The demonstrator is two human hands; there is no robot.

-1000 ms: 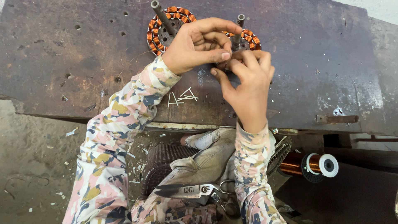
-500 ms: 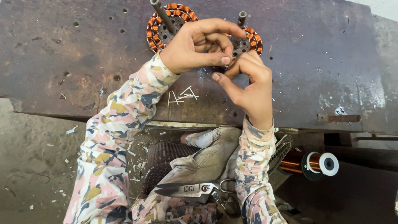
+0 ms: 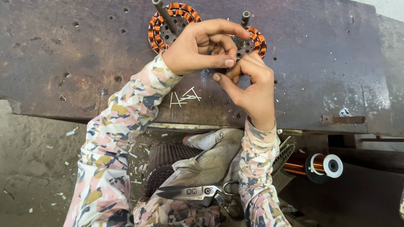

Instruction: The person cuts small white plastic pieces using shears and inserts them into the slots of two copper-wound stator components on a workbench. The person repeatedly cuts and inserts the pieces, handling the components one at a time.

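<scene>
fingers (image 3: pixel 229 63) of both my hands are curled in tight and meet over the near edge of the right copper coil ring (image 3: pixel 256 40). my left hand (image 3: pixel 198 48) comes in from the left, thumb stretched flat along the underside, its tip just beside the right thumb. my right hand (image 3: pixel 252 90) reaches up from below, forefinger bent over the top. whatever is pinched between them is too small to make out, so i cannot tell what either hand has hold of.

that ring sits flat on the rusty metal counter (image 3: pixel 84 63), threaded over an upright steel peg (image 3: pixel 245 19), and my hands cover much of it. a second copper coil ring (image 3: pixel 168 21) lies just to its left, on a tilted peg of its own.

a few pale slivers (image 3: pixel 185 97) lie scattered on the counter near my left wrist. down on my lap rest a pair of shears (image 3: pixel 193 192), and a spool of copper wire (image 3: pixel 315 166) sits under the counter to my right.
</scene>
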